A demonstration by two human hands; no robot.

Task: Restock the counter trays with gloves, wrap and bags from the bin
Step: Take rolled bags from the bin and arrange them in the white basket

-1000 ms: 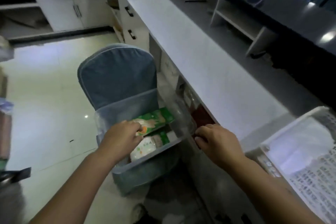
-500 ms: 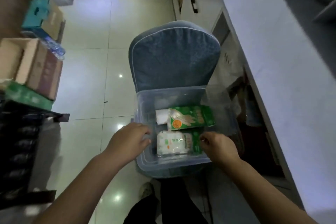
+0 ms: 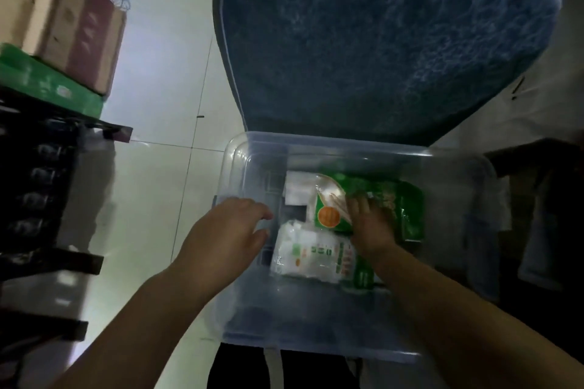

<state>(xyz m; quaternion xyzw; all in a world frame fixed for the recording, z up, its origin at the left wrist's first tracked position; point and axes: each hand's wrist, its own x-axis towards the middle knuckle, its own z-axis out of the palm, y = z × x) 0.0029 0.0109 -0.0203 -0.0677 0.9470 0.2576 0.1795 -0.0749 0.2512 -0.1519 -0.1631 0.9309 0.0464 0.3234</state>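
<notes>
Bin (image 3: 347, 146) sitting on blue chair (image 3: 379, 41) over tiled floor (image 3: 164, 73), cardboard boxes (image 3: 63, 9) stacked left. My right hand (image 3: 371, 227) lying flat on green pack (image 3: 407, 208) inside; left hand (image 3: 227, 230) curling at bin's left wall, grip unclear.

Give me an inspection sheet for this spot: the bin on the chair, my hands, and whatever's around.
Surface: blue chair carries the clear plastic bin; pale tiled floor below.
Job's things: in the bin, a green pack, a white pack nearer the person, and a small white item behind it.
Clutter: nothing seen.
Hands: left hand at the bin's left rim, grip unclear; right hand inside, fingers spread on the green pack.
Cables: nothing seen.
Surroundings: cardboard boxes and a green box on a black rack, left.
</notes>
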